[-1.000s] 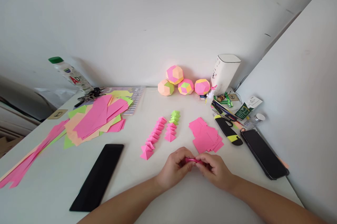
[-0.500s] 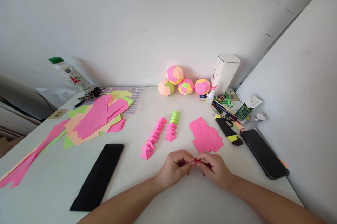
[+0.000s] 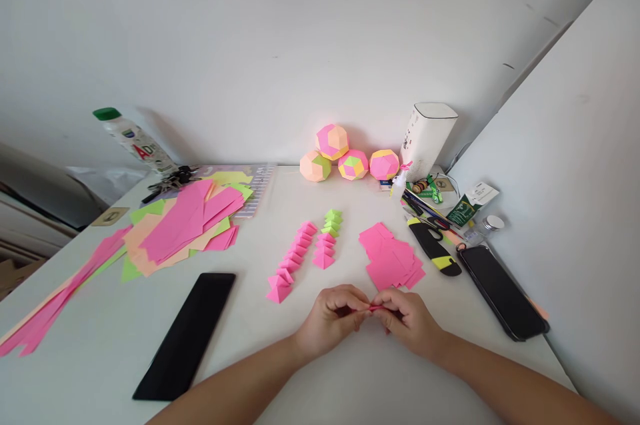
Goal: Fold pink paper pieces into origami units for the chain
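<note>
Between my left hand (image 3: pixel 336 317) and my right hand (image 3: pixel 409 320), close to the table's near side, is a small piece of folded pink paper (image 3: pixel 375 308). Both hands pinch it between thumb and fingers, and most of it is hidden by them. Just beyond my right hand lies a loose stack of pink paper squares (image 3: pixel 393 257). Ahead of my left hand runs a row of folded pink paper units (image 3: pixel 295 255), with a shorter row of green and pink units (image 3: pixel 327 242) beside it.
Several faceted paper balls (image 3: pixel 353 165) sit against the wall near a white container (image 3: pixel 429 138). To the right are a black and yellow cutter (image 3: pixel 434 248) and a phone (image 3: pixel 503 292). Leftward lie a black slab (image 3: pixel 186 338), coloured paper sheets (image 3: pixel 185 225) and a bottle (image 3: pixel 137 142).
Almost nothing differs. My fingers have shifted very slightly on the pink paper; everything on the table stays where it was.
</note>
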{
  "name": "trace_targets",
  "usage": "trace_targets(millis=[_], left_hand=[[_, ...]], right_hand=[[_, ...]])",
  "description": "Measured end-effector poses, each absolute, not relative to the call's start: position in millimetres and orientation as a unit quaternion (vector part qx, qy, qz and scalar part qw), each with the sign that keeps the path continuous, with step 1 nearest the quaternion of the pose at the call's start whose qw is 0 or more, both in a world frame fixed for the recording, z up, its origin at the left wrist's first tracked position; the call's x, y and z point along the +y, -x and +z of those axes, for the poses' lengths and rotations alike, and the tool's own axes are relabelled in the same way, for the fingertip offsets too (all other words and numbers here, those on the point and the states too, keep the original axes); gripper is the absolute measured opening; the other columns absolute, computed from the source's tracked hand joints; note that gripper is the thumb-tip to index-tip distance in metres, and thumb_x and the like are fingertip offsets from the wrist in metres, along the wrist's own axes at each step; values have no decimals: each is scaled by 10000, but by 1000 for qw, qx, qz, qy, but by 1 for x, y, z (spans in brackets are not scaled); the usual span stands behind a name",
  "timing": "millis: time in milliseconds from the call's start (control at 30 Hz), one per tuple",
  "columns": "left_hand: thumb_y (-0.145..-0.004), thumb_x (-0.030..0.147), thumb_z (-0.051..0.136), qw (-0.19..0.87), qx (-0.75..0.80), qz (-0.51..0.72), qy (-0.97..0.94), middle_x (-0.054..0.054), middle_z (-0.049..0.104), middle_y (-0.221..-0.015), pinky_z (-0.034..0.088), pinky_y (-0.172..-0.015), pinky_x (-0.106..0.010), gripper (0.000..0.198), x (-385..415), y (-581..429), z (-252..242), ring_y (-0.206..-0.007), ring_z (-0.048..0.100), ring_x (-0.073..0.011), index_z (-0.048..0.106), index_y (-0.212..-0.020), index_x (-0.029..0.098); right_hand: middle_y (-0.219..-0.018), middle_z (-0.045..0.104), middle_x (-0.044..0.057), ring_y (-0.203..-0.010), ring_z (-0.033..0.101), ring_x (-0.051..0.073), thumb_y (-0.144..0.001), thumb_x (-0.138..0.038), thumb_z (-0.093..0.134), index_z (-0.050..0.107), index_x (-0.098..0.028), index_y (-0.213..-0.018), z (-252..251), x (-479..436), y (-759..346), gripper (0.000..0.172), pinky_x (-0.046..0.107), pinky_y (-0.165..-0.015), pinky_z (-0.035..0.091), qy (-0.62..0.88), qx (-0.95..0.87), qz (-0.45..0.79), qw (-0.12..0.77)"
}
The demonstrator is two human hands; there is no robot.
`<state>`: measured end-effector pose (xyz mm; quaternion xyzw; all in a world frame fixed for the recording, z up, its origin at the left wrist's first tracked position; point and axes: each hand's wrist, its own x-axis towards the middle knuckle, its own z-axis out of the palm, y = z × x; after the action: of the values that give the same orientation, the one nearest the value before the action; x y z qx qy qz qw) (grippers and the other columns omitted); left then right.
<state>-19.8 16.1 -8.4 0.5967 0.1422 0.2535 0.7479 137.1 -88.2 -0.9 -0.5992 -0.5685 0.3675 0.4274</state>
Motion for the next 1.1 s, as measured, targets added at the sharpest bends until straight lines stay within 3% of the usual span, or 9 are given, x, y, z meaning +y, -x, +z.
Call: trace_targets(millis=[533,833,1100], left_hand=[[-763,190,674,743,136,250,-605,-51,639,-761,445,-511,-220,46,17,20,-6,-601,565,-106,701,-739,162],[-815,251,596,602,171,243,-741,-53,597,-705,435,-585,-243,149,15,18,-4,-644,541,-130,640,-725,141],[-822,268,577,592,145,266,-746,-54,571,-685,396,-559,-226,182,15,17,-2,-616,506,-120,614,-706,133]], right_hand=[[-528,554,-29,-438,526,115,-890,-328,477,527,-185,-772,0,-89,-138,191,223,-440,418,591,-567,369,438],[-501,477,-53,-418,471,107,-883,-307,466,505,-191,-754,-3,-90,-137,178,214,-421,373,599,-573,363,425],[-534,511,-27,-456,471,115,-888,-289,451,568,-176,-756,0,-88,-138,208,223,-458,371,599,-606,328,408]])
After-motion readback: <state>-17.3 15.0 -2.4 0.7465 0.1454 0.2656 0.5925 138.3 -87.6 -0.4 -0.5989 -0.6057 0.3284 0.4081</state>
